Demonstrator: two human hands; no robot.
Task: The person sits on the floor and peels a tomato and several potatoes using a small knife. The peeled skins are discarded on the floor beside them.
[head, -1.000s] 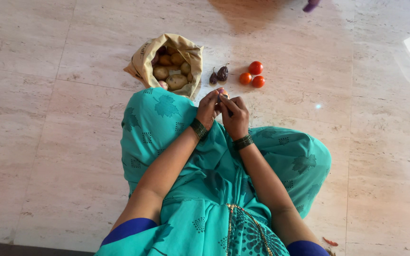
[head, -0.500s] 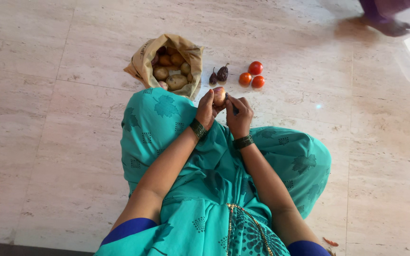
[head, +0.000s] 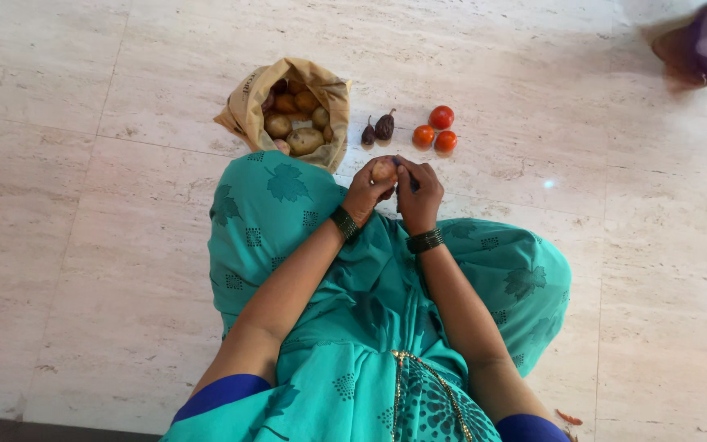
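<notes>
The left hand [head: 364, 192] cups a small, smooth tan potato [head: 384, 169], fingers closed round it above the lap. The right hand [head: 419, 192] is clenched on a thin dark tool [head: 413, 185] touching the potato. Just beyond, a crumpled brown paper bag [head: 249, 102] holds more potatoes [head: 304, 141]; nearby lie three glossy red tomatoes [head: 440, 117].

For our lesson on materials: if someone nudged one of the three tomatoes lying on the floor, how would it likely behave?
The tomatoes look round and smooth, and the stone floor looks polished and flat, so a nudged one would probably roll freely. Their glossy skin suggests they may slip in a loose grip. They are likely soft enough to bruise if squeezed.
</notes>
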